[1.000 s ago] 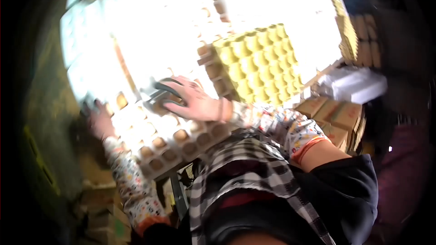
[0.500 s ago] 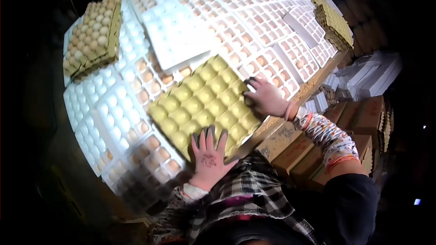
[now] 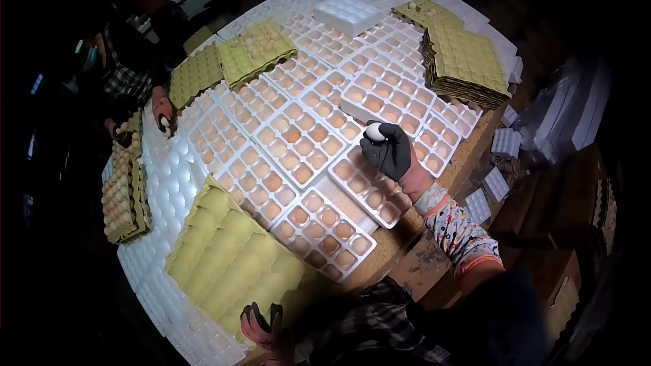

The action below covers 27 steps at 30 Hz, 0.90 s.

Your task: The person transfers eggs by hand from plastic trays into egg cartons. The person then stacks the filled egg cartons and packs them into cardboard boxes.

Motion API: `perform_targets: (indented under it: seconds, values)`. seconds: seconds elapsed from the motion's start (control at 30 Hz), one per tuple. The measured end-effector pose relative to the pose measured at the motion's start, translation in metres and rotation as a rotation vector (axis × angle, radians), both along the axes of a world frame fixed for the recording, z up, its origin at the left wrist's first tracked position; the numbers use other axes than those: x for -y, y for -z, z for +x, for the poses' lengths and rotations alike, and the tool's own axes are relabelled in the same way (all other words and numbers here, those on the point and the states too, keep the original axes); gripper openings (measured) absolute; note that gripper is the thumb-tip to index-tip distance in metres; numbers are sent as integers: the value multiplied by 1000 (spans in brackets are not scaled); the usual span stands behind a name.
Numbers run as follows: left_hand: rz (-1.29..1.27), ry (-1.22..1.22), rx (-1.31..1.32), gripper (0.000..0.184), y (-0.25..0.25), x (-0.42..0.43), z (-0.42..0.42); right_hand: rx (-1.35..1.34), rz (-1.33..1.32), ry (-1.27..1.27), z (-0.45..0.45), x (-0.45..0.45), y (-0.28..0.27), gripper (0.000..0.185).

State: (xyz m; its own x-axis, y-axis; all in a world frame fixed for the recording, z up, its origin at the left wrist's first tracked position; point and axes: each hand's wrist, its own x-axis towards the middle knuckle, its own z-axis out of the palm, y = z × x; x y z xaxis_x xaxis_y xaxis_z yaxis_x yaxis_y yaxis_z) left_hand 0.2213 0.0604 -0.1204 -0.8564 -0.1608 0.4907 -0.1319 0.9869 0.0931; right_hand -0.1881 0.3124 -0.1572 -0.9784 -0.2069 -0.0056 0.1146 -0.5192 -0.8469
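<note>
My right hand (image 3: 400,156), in a pink glove with dark grey fingers, holds a white egg (image 3: 375,131) between thumb and fingers. It is raised above a white foam tray (image 3: 387,224) filled with brown eggs. My left hand (image 3: 266,332), gloved alike, is at the near edge of a yellow-green pulp egg tray (image 3: 227,257). Its dark fingertips are curled up and apart, with nothing visible between them. The pulp tray lies over the white trays, and no eggs show on it. Beside it sits another foam tray of eggs (image 3: 325,227).
More egg-filled foam trays (image 3: 298,139) cover the table. A pulp tray stack (image 3: 468,61) stands at the back right, and a foam tray stack (image 3: 347,13) at the back. A co-worker's gloved hand (image 3: 163,112) is at the left, near stacked eggs (image 3: 122,193). Cardboard boxes (image 3: 542,207) stand at the right.
The view has shifted. The pulp tray, formerly under both hands, now lies lower left. My right hand has left it and now has an egg; my left hand has moved to its near edge.
</note>
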Motion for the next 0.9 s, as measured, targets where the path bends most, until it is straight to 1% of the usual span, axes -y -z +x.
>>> perform_targets:
  seconds: [0.03,0.1,0.13,0.2,0.23,0.27,0.3,0.33,0.4,0.47,0.53,0.57,0.6,0.63,0.67,0.7,0.73,0.77,0.8,0.83,0.87,0.9]
  values:
    - [-42,-3,47,25,15,-12,-28,-40,143,128,-38,-20,4,31]
    - [-194,51,134,28,33,-44,-100,-285,509,327,-110,-49,8,33]
    - [-174,104,194,31,47,-55,-130,-512,779,492,-130,-56,-8,34]
    - [-136,203,318,37,75,-75,-184,-528,1029,427,-204,-77,16,39]
    - [-78,168,351,37,83,-90,-198,-451,1146,297,-220,-81,2,42]
    - [-24,136,387,38,94,-106,-204,-508,1232,319,-248,-86,14,47]
    - [25,102,422,39,103,-109,-208,-495,1325,365,-283,-93,23,48]
    - [1,132,482,40,113,-102,-208,-480,1415,413,-323,-98,26,50]
    - [-38,187,624,43,128,-87,-202,-691,1167,744,-378,-106,-2,48]
    - [-9,203,687,43,127,-81,-203,-208,1,339,-424,-113,-22,40]
    - [23,189,693,42,125,-78,-208,-306,574,65,-438,-112,-28,35]
    - [41,181,685,42,124,-77,-210,-269,339,0,-421,-84,-25,32]
    - [58,169,675,42,124,-77,-211,-115,275,-126,-385,-62,-26,32]
    - [74,162,663,42,123,-78,-211,-94,335,-250,-327,-46,-32,38]
    - [87,154,651,42,121,-79,-210,-173,517,-349,-279,-40,-24,47]
    - [99,149,634,41,120,-79,-209,-340,681,-411,-230,-39,-10,55]
    - [111,143,613,41,117,-81,-208,-377,832,-510,-174,-43,-35,66]
    - [137,133,586,41,115,-84,-206,-284,819,-545,-124,-43,-22,79]
    - [170,126,541,41,112,-88,-205,-415,997,-564,-85,-48,-42,89]
    - [223,123,477,41,107,-92,-207,-491,1135,-492,-47,-55,-24,91]
    - [292,124,398,40,99,-96,-209,-348,769,-482,-15,-56,15,90]
    - [352,140,314,40,89,-100,-214,-285,815,-393,1,-59,9,87]
